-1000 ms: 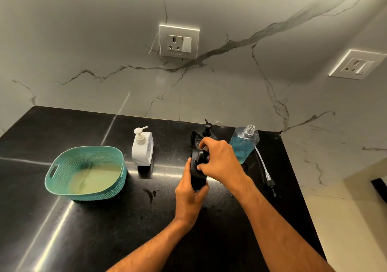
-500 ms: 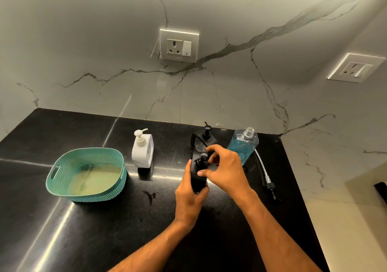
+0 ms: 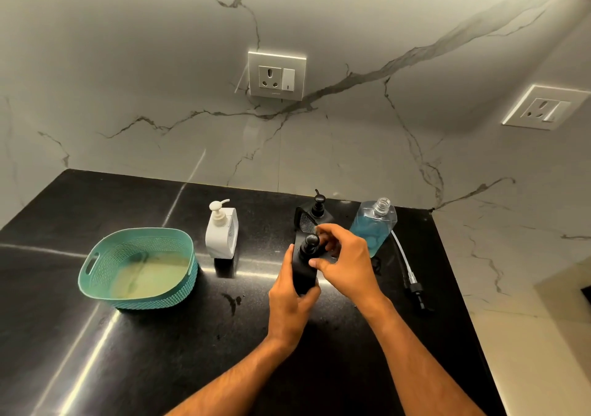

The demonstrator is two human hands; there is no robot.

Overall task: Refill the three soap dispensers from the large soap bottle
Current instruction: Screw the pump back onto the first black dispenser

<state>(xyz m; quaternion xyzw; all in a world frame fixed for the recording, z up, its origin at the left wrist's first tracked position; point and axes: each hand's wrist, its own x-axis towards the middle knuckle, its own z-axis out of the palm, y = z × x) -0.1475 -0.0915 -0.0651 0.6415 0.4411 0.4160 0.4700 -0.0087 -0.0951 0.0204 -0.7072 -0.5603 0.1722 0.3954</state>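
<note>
We see the left hand (image 3: 292, 300) reaching in from below, wrapped around the body of a matte black rectangular soap dispenser (image 3: 305, 271), thumb on its front face and fingers behind, holding it upright over the glossy black stone counter (image 3: 144, 351); we cannot tell whether its base touches the surface. The right hand (image 3: 347, 263) comes in from the right with the wrist bent, its thumb and fingertips curled around the collar just beside the dispenser's round black pump head (image 3: 311, 241); whether they clamp the collar firmly or only touch it we cannot tell.

Just behind stands a second black dispenser with a pump top (image 3: 315, 212), partly hidden by the right hand. Beside that, to the right, is the large clear plastic soap bottle (image 3: 372, 227), uncapped, holding blue liquid to about two thirds of its height. Its clear tube with a black pump cap (image 3: 407, 271) lies flat on the counter at the right edge. A white square pump dispenser (image 3: 222, 231) stands well to the left, and further left a teal perforated plastic basket (image 3: 96, 275) sits with nothing visible inside it but its pale floor.
</note>
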